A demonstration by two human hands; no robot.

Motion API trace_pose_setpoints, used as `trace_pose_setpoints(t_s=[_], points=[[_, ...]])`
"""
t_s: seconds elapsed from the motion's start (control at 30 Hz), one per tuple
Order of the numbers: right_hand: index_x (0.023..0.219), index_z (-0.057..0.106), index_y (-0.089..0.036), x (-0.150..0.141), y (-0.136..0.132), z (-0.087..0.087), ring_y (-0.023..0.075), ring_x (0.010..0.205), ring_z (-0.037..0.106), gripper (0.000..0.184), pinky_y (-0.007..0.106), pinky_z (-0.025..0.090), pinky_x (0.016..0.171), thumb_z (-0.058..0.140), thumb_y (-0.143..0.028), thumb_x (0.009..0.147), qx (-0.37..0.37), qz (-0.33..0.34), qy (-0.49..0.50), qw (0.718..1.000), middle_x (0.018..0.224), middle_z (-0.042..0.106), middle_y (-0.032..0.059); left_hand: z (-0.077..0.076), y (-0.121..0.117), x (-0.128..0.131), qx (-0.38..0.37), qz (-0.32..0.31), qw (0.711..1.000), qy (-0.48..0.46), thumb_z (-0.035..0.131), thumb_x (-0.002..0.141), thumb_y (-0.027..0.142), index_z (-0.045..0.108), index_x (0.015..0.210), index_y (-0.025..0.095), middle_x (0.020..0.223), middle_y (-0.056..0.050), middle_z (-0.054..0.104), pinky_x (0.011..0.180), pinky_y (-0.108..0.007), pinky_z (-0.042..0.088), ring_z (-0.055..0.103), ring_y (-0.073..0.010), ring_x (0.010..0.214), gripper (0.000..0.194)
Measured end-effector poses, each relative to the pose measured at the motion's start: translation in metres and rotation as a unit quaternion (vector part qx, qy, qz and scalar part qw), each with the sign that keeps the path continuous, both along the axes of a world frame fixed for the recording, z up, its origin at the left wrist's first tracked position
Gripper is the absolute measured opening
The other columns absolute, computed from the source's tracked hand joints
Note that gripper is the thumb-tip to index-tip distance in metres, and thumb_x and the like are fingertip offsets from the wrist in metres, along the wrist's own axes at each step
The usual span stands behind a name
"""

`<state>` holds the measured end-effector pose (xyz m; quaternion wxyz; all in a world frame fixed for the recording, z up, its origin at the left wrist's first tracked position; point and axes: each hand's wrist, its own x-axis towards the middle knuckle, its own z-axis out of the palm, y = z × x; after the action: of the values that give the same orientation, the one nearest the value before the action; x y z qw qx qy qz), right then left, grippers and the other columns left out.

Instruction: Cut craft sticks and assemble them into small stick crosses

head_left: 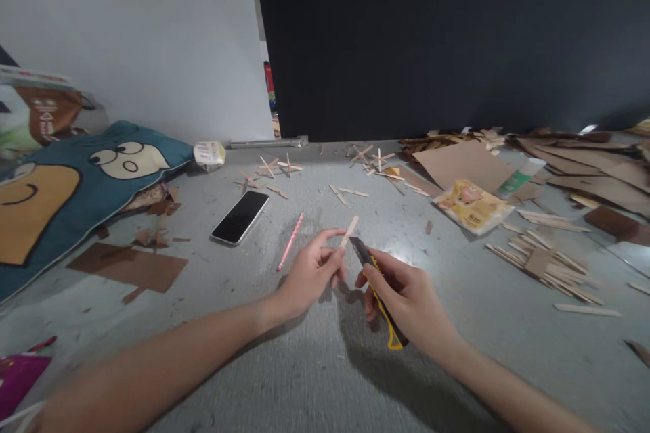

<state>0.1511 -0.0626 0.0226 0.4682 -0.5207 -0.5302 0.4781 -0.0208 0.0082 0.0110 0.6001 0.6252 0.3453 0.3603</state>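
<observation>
Between the thumb and fingers of my left hand (313, 269) is a wooden popsicle stick (349, 231), its tip pointing up and away. My right hand (406, 294) grips a yellow and black utility knife (384, 311). The knife's dark blade end lies close beside the stick; whether it touches the wood I cannot tell. A pink patterned pencil (291, 241) lies on the table just left of my left hand. Farther left rests a phone (240, 217) with a dark screen. Several crossed and loose sticks (338, 193) are scattered beyond my hands.
At the right are a pile of sticks (546, 264), a yellow packet (472, 205), a glue stick (523, 176) and cardboard sheets (464, 164). A teal cartoon cushion (101, 196) and brown cardboard scraps (129, 265) take up the left. A dark panel (447, 40) stands behind.
</observation>
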Motion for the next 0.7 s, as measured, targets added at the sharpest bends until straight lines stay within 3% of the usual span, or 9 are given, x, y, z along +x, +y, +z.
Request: trace_pose_setpoints(t_s=[0.17,0.53,0.7], points=[[0.097,0.069,-0.019,0.0012,0.0010,0.0013,0.0116,0.044,0.061,0.038,0.025,0.054,0.045,0.060,-0.056,0.094,-0.003,-0.003,-0.008,1.000,0.070,0.068,0.0011,-0.0037,0.0006,0.0007,0.013,0.012,1.000,0.016,0.058,0.098,0.056,0.056,0.130,0.019,0.066,0.004,0.062,0.054,-0.024,0.040,0.052,-0.0110,0.053,0.049],[0.109,0.070,-0.017,0.0008,0.0027,-0.0040,0.0118,0.045,0.062,0.042,0.026,0.055,0.044,0.060,-0.055,0.093,0.001,0.001,0.005,1.000,0.076,0.066,0.0010,-0.0051,0.0014,0.0002,0.031,0.020,0.999,0.038,0.057,0.098,0.053,0.057,0.118,0.019,0.067,0.003,0.063,0.052,-0.024,0.038,0.052,-0.0112,0.053,0.040],[0.098,0.068,-0.018,0.0008,0.0034,-0.0033,0.0114,0.045,0.062,0.037,0.025,0.055,0.044,0.059,-0.054,0.093,-0.005,0.008,0.005,1.000,0.073,0.065,0.0003,-0.0062,0.0004,-0.0006,0.044,0.013,0.998,0.035,0.056,0.099,0.052,0.057,0.119,0.020,0.069,0.003,0.062,0.055,-0.024,0.039,0.053,-0.0113,0.055,0.038]])
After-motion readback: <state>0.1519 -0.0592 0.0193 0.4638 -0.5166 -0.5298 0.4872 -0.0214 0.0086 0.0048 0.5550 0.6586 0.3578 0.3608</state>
